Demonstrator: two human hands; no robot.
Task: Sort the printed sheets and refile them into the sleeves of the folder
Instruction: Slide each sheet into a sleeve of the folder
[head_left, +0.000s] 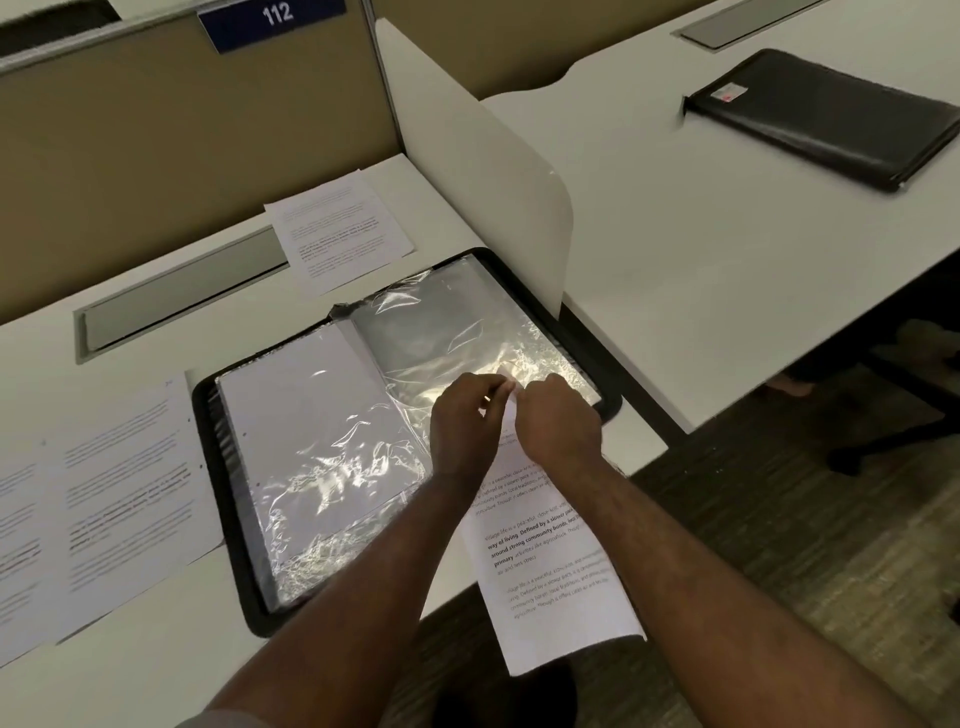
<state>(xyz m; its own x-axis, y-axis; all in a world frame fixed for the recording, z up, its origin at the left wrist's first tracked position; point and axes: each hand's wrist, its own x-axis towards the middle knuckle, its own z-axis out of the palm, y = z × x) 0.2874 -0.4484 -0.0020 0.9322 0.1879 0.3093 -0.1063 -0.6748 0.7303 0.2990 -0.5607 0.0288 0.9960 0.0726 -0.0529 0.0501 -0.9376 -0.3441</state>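
Both my hands pinch the top edge of a white printed sheet (545, 551) over the open folder.

My left hand (465, 421) and right hand (558, 423) meet fingertip to fingertip, each nipping the sheet's top corner right at the crinkled clear plastic sleeve (457, 332) on the right page; the paper trails down between my forearms, off the desk edge. The black zip-edged display folder (228, 467) lies open on the white desk (156, 654), more printed sheets (124, 488) to its left and one printed page (340, 228) behind it. A closed black folder (826, 114) sits on the neighbouring desk, past the white divider (467, 135).
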